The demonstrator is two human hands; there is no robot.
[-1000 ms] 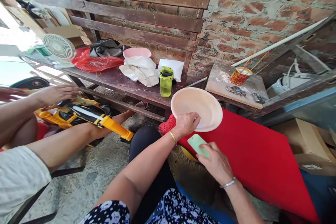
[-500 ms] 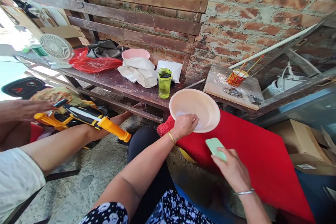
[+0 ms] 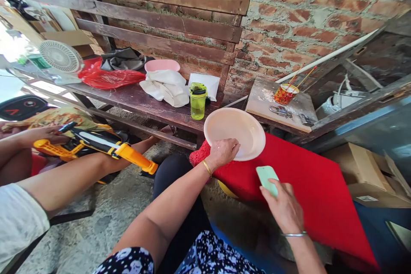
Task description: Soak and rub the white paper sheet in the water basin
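Head view: left hand at the basin, right hand gripping a flat mint-green slab.
Left hand, gold bracelet at the wrist, reaches over the near rim of a pale plastic basin; fingers curled, cannot tell whether they grip anything. Right hand, silver bracelet, pinches the flat mint-green slab between thumb and fingers, above the red cloth, apart from the basin. Beyond the left hand, lime-green bottle upright on a dark wooden bench. Beyond the right hand, red patterned cup with thin sticks, metal padlock near it. Right of it, cardboard box.
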